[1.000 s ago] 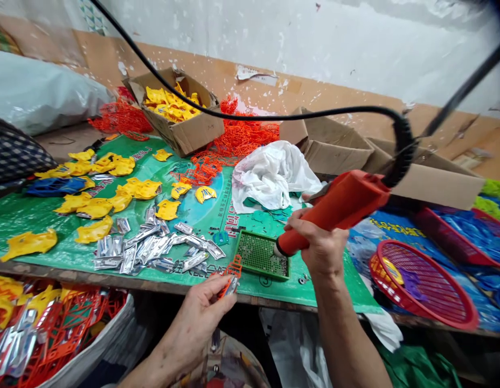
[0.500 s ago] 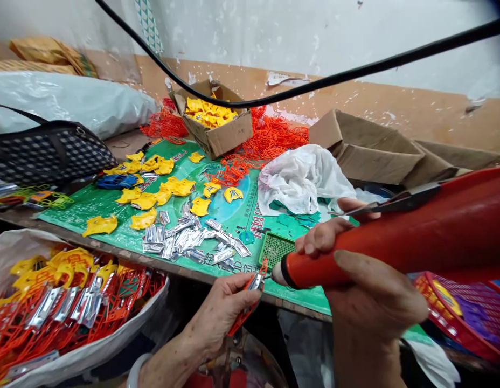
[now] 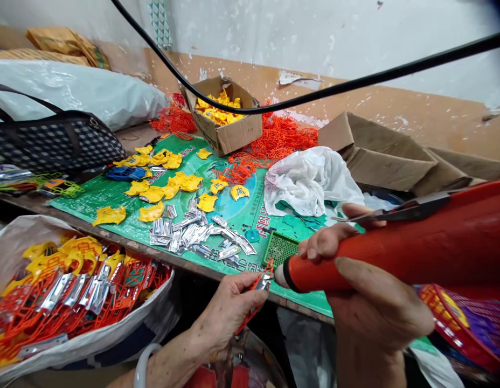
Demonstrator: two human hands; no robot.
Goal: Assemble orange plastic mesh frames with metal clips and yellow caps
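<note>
My left hand (image 3: 229, 302) pinches an orange-red plastic frame (image 3: 250, 318) with a silver piece (image 3: 263, 283) on it, just off the table's front edge. Wrapped around a red electric screwdriver (image 3: 379, 253) is my right hand (image 3: 367, 302). The screwdriver's pale nose (image 3: 280, 275) points left and sits right at the silver piece; whether the bit touches a screw is too small to tell. A dark metal tool with a thin tip (image 3: 395, 211) lies along the screwdriver's top, by my right fingers. Just behind the nose, a green mesh tray (image 3: 285, 247) holds small bits.
Silver pieces (image 3: 193, 231) and yellow plastic parts (image 3: 153, 193) lie on the green mat (image 3: 132, 237). A white sack (image 3: 124, 328) of assembled parts stands front left, a red basket (image 3: 456, 323) at right. Behind are cartons (image 3: 234, 137) and a white bag (image 3: 310, 178); a black cable (image 3: 254, 110) hangs across.
The view has shifted slightly, so the scene sits a little farther right. Both hands keep their grips, with the screwdriver's nose still at the silver piece.
</note>
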